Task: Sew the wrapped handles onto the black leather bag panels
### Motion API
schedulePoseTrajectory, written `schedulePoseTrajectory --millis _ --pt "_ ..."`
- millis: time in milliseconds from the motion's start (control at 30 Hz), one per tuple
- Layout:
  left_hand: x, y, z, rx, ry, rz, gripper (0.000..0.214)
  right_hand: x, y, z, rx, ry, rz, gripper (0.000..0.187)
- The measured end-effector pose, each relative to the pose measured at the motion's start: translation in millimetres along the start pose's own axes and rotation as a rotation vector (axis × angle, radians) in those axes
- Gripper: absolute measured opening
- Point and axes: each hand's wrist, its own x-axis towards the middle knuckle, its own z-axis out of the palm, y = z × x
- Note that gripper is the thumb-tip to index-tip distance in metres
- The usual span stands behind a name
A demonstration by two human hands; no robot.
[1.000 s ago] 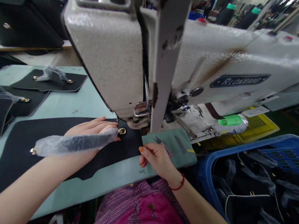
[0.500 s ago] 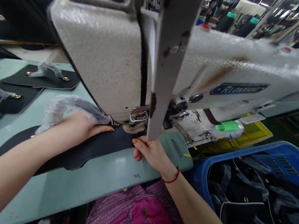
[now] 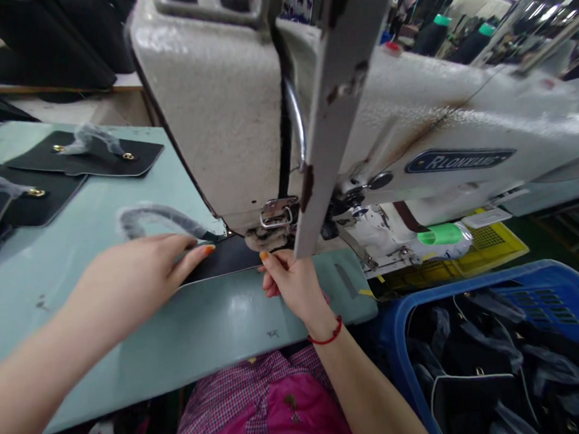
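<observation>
A black bag panel (image 3: 230,256) with a pale edge lies on the sewing machine's bed, its right end under the presser foot area (image 3: 266,239). A handle (image 3: 156,217) wrapped in clear plastic arches up from it, fixed by metal hardware at the machine head. My left hand (image 3: 143,268) is closed at the panel's left part, thumb on top and fingers curled beside the handle. My right hand (image 3: 294,280) pinches the panel's near edge just in front of the presser foot. The needle and stitching are hidden behind the machine head (image 3: 210,103).
More black panels (image 3: 89,162) with wrapped handles lie at the left of the pale green table (image 3: 203,337). A slanted metal bar (image 3: 332,120) crosses before the machine. To the right stand a blue basket (image 3: 475,280) of black pieces and a yellow crate (image 3: 502,244).
The panel that stretched far to the left now shows only a short stretch between my hands; its wrapped handle has turned. My left hand's fingers now curl near the machine; the right hand barely moved.
</observation>
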Motion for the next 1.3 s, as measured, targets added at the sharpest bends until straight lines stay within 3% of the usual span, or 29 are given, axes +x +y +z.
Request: schedulePoseTrajectory --millis 67,100,167,233,333,467,733,833,1067,1300 --pt "-35.8 22.5 10.6 -0.185 0.060 0.053 0.029 -0.4 -0.2 -0.1 -0.006 0.002 -0.013 0.042" --pt "-50.6 33.2 21.5 -0.402 0.021 0.031 0.031 -0.7 -0.4 -0.1 -0.016 0.003 -0.021 0.042" --pt "-67.6 50.7 50.4 -0.904 -0.184 -0.136 0.032 -1.4 -0.9 -0.3 -0.045 0.008 -0.043 0.042" --pt "-65.8 61.5 78.8 -1.360 -0.248 -0.380 0.036 -2.2 -1.5 -0.2 -0.082 0.016 -0.068 0.042" --pt "-41.7 65.9 102.1 -1.737 -0.139 -0.558 0.046 -2.9 -1.5 0.1 -0.151 0.036 -0.102 0.041" --pt "-17.2 61.3 101.7 -1.698 -0.049 -0.682 0.041 -3.4 0.8 1.2 -0.198 0.064 -0.134 0.038" --pt "-14.3 56.5 99.0 -1.856 -0.245 -0.614 0.039 -8.7 7.3 4.4 0.000 0.097 -0.151 0.036" --pt "-12.7 53.5 101.1 -1.839 -0.267 -0.612 0.036 -9.2 8.5 5.6 0.015 0.109 -0.129 0.033" --pt "-7.5 47.9 102.1 -1.719 -0.229 -0.601 0.040 -9.2 8.4 8.0 0.005 0.131 -0.118 0.033" --pt "0.7 48.7 101.2 -1.676 -0.174 -0.586 0.039 -26.7 17.6 7.9 0.072 0.094 -0.065 0.031"
